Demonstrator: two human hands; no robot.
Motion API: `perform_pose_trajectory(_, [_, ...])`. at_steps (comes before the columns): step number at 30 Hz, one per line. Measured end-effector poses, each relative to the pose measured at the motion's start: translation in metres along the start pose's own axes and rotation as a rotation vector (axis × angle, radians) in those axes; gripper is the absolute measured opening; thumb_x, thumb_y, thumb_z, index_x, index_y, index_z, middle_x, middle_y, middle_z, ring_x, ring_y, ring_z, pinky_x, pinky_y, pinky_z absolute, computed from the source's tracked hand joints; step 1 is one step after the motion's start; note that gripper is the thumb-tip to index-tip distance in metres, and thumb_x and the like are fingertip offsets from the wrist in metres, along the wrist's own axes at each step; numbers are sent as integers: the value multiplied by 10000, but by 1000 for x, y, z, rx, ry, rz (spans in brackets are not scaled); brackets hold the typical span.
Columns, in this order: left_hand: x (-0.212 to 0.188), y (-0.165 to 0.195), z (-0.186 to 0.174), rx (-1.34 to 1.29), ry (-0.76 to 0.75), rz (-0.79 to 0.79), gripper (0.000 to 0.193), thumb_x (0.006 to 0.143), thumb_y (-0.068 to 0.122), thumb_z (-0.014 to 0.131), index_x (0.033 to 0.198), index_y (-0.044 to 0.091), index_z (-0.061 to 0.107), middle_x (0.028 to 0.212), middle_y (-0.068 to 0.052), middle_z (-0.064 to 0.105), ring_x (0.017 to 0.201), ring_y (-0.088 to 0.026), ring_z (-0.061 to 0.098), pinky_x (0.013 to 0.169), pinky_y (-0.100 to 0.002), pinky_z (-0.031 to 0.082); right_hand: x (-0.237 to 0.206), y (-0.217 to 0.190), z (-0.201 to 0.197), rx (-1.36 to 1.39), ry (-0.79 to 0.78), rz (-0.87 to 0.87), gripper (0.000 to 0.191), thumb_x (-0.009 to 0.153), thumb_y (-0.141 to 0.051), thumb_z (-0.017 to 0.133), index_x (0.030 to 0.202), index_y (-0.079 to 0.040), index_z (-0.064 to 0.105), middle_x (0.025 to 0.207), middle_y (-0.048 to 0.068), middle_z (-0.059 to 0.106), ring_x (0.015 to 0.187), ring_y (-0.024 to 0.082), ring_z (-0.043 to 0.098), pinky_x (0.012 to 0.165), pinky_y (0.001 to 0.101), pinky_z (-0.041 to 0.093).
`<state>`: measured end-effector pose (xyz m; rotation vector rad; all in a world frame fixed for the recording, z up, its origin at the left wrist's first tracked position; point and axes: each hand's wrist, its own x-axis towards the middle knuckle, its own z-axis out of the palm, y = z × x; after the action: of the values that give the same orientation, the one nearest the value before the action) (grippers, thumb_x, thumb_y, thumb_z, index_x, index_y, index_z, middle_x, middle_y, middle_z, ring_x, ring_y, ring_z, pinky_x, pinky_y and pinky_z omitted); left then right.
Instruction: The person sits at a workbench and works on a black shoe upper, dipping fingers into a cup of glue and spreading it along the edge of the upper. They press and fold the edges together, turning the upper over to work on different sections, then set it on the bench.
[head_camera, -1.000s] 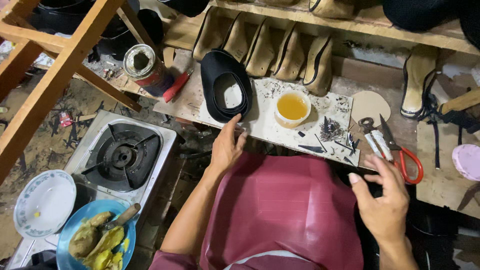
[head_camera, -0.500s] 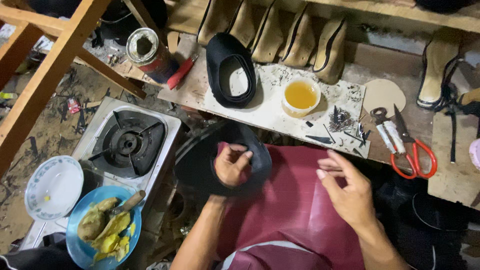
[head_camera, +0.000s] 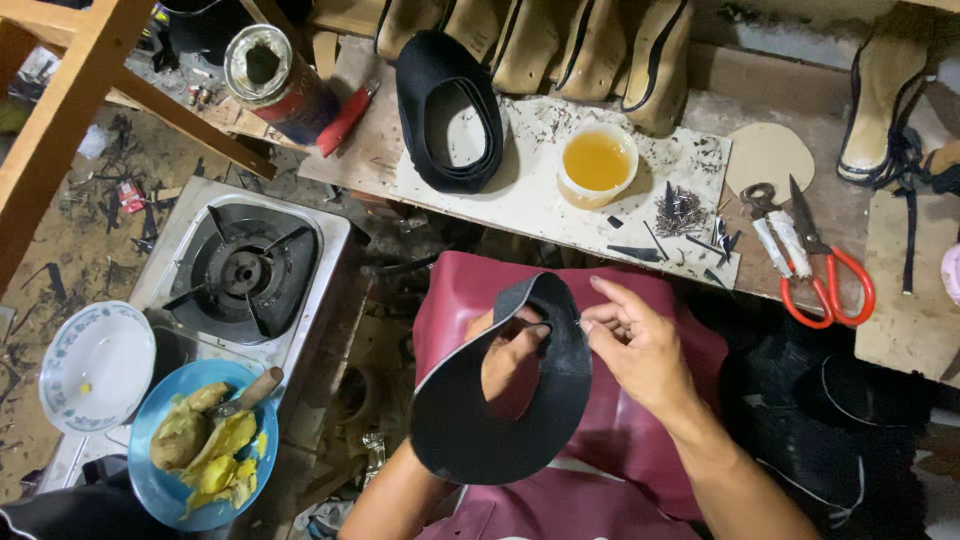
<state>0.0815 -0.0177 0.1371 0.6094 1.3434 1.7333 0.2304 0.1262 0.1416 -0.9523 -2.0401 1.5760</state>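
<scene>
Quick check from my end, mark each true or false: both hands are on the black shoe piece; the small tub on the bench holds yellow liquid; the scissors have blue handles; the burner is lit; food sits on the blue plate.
1. Both hands hold the black shoe upper: true; left hand, right hand.
2. The tub holds yellow liquid: true.
3. The scissors have blue handles: false, they are red.
4. The gas burner is lit: false, no flame shows.
5. Food lies on the blue plate: true.
</scene>
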Motion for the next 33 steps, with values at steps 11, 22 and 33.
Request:
perform_pose_trajectory(11, [1,-25,-1,210,-56,-154,297,909,237,816,881,5,632,775,-6,584,727,-92,523,630,-285,441,-10,-4,9,2,-34,-136,545,858,30,679,1376,-9,512,912,61,756,740,75,684,675,232,572])
perform_pose_trajectory(22, [16,-41,-30,42,-185,-68,459,930,71,742,611,82,413,757,51,431,667,-64,376,590,-291,341,0,-3,5,-20,-5,-108,534,865,29,667,1375,-9,512,897,50,741,711,74,642,658,238,553])
perform_pose_trajectory(33, [1,-45,-18,210,-37,4,245,788,-74,600,1010,21,563,946,-47,592,898,-126,581,800,-267,488,6,-19,16,-435,-81,-130,534,767,-76,742,1289,-61,630,822,106,757,625,193,724,603,338,575])
